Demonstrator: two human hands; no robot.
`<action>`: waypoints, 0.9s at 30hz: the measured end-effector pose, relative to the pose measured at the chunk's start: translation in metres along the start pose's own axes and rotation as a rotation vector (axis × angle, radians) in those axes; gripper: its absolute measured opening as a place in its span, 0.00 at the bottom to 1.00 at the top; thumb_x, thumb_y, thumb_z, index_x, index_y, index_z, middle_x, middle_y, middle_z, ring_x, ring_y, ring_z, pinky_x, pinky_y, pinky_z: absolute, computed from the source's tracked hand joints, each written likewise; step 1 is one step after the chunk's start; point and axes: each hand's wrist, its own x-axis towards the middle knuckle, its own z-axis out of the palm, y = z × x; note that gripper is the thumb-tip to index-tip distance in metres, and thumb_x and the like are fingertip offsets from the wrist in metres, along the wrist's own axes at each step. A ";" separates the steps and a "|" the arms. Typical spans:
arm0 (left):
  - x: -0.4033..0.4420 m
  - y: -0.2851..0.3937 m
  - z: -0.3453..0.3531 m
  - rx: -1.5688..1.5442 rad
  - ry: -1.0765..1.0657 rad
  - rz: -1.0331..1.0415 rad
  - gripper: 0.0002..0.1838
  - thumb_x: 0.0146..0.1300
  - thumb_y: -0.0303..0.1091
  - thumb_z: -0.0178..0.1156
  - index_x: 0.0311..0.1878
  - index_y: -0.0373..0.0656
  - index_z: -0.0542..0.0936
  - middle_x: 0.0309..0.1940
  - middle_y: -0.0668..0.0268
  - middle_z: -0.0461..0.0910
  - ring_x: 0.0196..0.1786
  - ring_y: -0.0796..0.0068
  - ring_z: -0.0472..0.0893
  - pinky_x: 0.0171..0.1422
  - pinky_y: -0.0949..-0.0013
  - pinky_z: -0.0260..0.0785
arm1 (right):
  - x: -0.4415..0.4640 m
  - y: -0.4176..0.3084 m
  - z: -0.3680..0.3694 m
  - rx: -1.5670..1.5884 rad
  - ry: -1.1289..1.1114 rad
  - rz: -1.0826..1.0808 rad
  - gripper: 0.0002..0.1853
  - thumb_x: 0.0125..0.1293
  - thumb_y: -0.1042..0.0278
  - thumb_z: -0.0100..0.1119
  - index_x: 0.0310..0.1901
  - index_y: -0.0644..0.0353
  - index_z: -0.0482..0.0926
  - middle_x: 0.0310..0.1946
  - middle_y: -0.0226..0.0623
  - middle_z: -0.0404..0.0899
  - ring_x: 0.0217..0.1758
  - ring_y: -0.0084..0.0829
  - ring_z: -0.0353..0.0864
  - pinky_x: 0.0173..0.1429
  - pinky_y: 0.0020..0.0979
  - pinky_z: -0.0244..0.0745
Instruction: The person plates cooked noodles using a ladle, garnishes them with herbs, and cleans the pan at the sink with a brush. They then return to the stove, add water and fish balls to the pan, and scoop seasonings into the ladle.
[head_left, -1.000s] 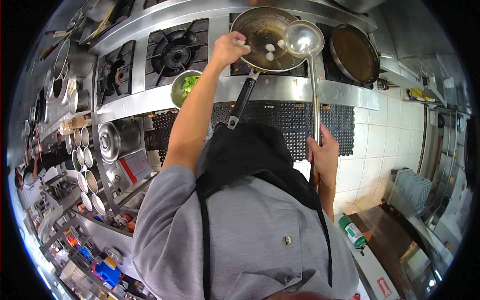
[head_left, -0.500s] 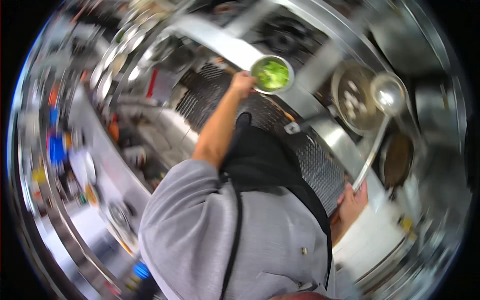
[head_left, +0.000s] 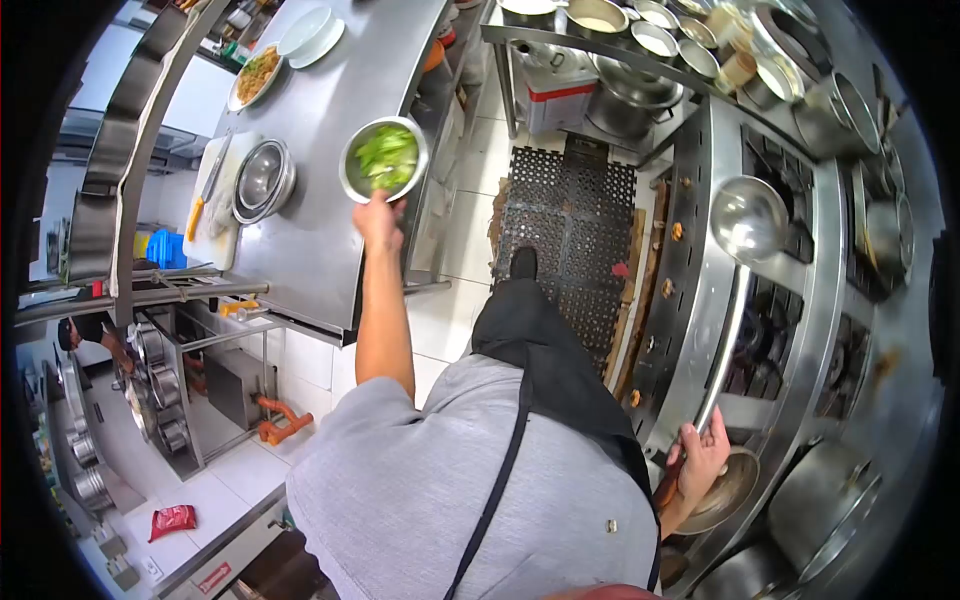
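Note:
My left hand (head_left: 378, 225) grips the near rim of a round metal bowl (head_left: 424, 165). Cut green vegetables (head_left: 388, 153) lie in the bowl, which is over the edge of a steel counter (head_left: 330, 225); whether it touches the counter I cannot tell. Lower right, my right hand (head_left: 704, 462) is closed around the handle of a large steel ladle (head_left: 748, 220). The ladle's bowl points away from me, over the stove (head_left: 690, 300). Behind my right hand sits a pan (head_left: 735, 495), partly hidden.
On the counter are stacked metal bowls (head_left: 262, 180), a cutting board (head_left: 218, 240) with a yellow-handled knife (head_left: 205, 195), and a plate of food (head_left: 257, 78). A perforated black mat (head_left: 570, 225) covers the aisle floor. Several pots and containers (head_left: 655, 40) line a rack at the far end.
My view has turned, and the blur has gone. The bowl of greens went from beside the stove to the counter on the left. Both hands keep their hold on the bowl and ladle.

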 end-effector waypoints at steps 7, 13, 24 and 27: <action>0.001 -0.019 0.055 0.568 0.006 0.226 0.20 0.62 0.34 0.69 0.51 0.36 0.72 0.45 0.58 0.77 0.47 0.67 0.79 0.55 0.64 0.75 | 0.141 -0.076 0.108 0.029 -0.528 0.275 0.25 0.65 0.69 0.59 0.61 0.72 0.70 0.20 0.31 0.71 0.13 0.19 0.68 0.17 0.20 0.64; -0.106 0.029 0.260 0.353 -1.324 0.962 0.38 0.49 0.26 0.73 0.66 0.43 0.73 0.47 0.58 0.82 0.56 0.59 0.77 0.58 0.61 0.69 | 0.245 -0.107 0.222 0.013 -0.684 0.143 0.20 0.79 0.56 0.47 0.48 0.68 0.80 0.18 0.30 0.74 0.12 0.18 0.69 0.17 0.20 0.66; 0.002 0.056 0.351 1.222 -0.740 0.637 0.18 0.59 0.45 0.70 0.31 0.36 0.85 0.23 0.53 0.83 0.26 0.53 0.83 0.34 0.59 0.74 | 0.662 -0.133 0.261 -0.306 0.064 -0.356 0.28 0.63 0.68 0.61 0.65 0.66 0.71 0.25 0.40 0.82 0.20 0.29 0.82 0.31 0.33 0.78; -0.018 0.127 0.377 1.094 -0.338 0.096 0.21 0.61 0.45 0.72 0.46 0.35 0.85 0.27 0.68 0.80 0.28 0.81 0.78 0.31 0.74 0.70 | 0.757 -0.128 0.285 -0.361 0.166 -0.399 0.32 0.59 0.64 0.66 0.65 0.65 0.72 0.28 0.44 0.84 0.24 0.33 0.86 0.36 0.35 0.80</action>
